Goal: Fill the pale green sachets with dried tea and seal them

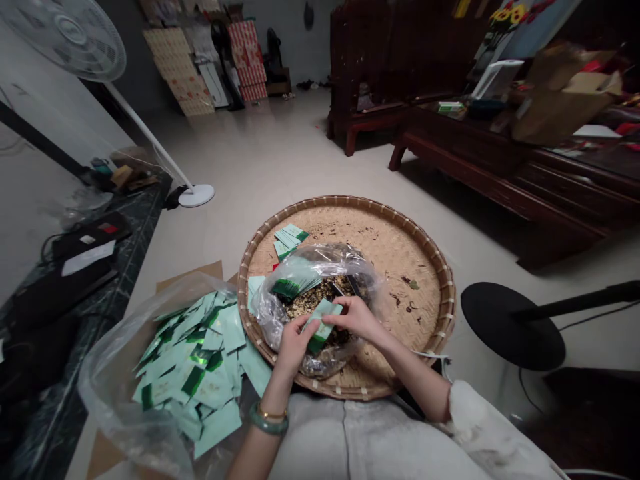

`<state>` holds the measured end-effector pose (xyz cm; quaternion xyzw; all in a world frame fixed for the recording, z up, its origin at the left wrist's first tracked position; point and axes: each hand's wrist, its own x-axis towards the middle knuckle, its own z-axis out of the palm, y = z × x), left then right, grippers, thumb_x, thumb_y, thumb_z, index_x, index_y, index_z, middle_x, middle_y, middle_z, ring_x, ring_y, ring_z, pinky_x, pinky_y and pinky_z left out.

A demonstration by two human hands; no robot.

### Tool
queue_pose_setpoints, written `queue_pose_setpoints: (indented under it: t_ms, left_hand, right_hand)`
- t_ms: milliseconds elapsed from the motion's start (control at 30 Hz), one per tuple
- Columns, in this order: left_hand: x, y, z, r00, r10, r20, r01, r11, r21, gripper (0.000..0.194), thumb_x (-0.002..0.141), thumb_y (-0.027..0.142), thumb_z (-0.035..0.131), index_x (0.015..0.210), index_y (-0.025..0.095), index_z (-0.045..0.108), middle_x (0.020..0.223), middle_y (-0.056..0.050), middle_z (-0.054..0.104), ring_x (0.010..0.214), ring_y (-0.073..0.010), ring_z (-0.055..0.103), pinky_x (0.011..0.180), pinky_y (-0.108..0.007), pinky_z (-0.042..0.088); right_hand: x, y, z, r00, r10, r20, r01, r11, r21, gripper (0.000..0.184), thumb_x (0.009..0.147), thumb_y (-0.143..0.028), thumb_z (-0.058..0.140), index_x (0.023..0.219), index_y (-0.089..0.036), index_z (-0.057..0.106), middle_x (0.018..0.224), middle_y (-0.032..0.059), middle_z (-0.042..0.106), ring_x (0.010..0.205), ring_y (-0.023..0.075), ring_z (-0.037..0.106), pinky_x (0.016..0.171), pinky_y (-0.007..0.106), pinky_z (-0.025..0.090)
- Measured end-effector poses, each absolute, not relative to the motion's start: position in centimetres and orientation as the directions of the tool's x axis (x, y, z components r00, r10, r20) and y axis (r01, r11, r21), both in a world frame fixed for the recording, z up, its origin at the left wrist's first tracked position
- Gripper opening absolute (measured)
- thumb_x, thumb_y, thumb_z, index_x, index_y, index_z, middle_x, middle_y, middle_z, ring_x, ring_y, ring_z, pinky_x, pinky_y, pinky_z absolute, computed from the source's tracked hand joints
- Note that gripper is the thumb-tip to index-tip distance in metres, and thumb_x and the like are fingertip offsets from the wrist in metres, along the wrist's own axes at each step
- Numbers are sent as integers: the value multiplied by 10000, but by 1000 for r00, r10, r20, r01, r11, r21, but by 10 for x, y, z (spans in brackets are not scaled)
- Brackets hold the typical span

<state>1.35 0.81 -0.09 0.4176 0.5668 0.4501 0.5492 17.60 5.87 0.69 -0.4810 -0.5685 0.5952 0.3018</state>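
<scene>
A small pale-green paper sachet (324, 313) with a dark green band is held between both hands, above an open clear plastic bag (273, 320). My left hand (295, 340) pinches its left side, and my right hand (354, 316) pinches its upper right edge. Inside the bag lies a loose dried mix (305, 303) of dark and yellowish bits, with a stack of green sachets (295, 280) on top at the left. The bag rests in a round woven bamboo tray (410, 267). More flat sachets (290, 235) lie on the tray's far left.
Left of the tray, a large clear bag (115, 353) is heaped with green sachets (200, 373). A white standing fan (197, 195) is at the back left. A black round stand base (510, 327) sits at the right, and dark wooden furniture (460, 153) stands behind it.
</scene>
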Motion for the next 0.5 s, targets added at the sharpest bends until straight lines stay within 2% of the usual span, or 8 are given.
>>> queue_pose_setpoints:
  t_ms: [100,267,400,500]
  left_hand:
    - [15,9,1,-86,955,-284,-110,274,955,300,661,394,723,800,128,736,756,-44,723,689,-177,623,668,-262,471]
    - [17,7,2,-96,929,-358,-305,315,899,301,616,385,760,755,120,727,707,-39,714,641,-151,608,638,-243,465]
    - [16,7,6,-33,927,-375,-215,359,908,333,616,371,765,843,130,735,746,-42,725,661,-165,620,629,-246,467]
    - [16,9,7,-52,933,-356,-171,343,924,294,626,381,756,764,122,734,681,-30,706,606,-150,597,582,-234,449]
  right_hand:
    - [178,59,11,-333,911,-244,175,-195,-965,336,587,-453,750,617,-141,628,473,-45,533,417,75,446,403,187,316]
    - [180,59,14,-291,920,-262,93,-245,-965,347,557,-455,765,630,-140,639,473,-38,558,407,80,474,408,192,351]
    - [180,55,18,-369,887,-278,132,-246,-960,331,557,-442,772,628,-142,655,486,-34,572,407,83,490,410,194,374]
    - [179,55,20,-405,869,-285,166,-237,-957,335,552,-442,779,644,-140,666,504,-31,584,412,81,499,407,190,379]
